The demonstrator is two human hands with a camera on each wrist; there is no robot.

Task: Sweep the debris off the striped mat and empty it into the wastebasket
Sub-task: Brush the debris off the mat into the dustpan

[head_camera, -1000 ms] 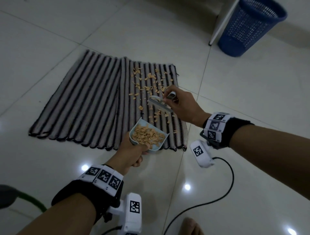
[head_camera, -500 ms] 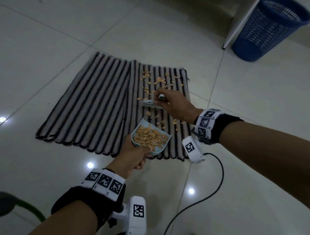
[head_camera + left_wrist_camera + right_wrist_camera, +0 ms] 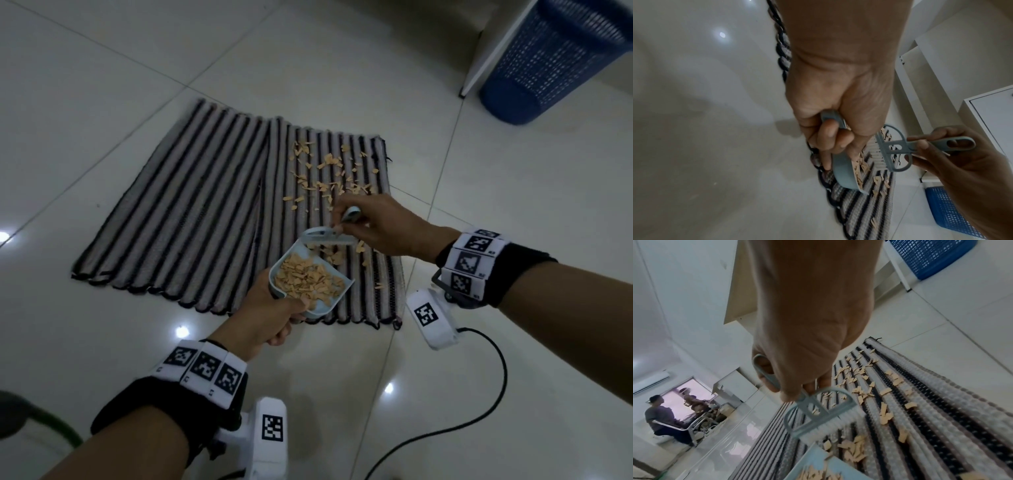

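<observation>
- While its fingers curl round the thin grey-blue handle, the right hand (image 3: 387,226) grips the small brush (image 3: 819,414); the white bristles rest on the striped mat (image 3: 191,212) just beyond the open lip of the dustpan (image 3: 310,284).
- Left hand (image 3: 270,317): fingers and thumb wrapped tight round the dustpan's short handle, seen most clearly from the left wrist. The pan sits at the near right part of the mat, its lip facing the brush.
- Debris (image 3: 320,185): tan flakes. A heap already fills the pan; a scatter lies on the far right stripes, and a few flakes lie just right of the pan and beside the bristles.
- Wastebasket (image 3: 561,58): blue mesh, standing on the tiled floor at far right, well apart from the mat.
- Judged step: drawing flakes toward the pan, with the sweeping only partly done and the emptying not begun.
- Technique, as advice: press the pan's lip flat against the ribbed weave so flakes ride over it, not under it; make short strokes along the stripes, since flakes could lodge in the grooves.
- Caution: the pan looks nearly full, so keep it level; a tilt toward the lip could spill the load back onto the mat.
</observation>
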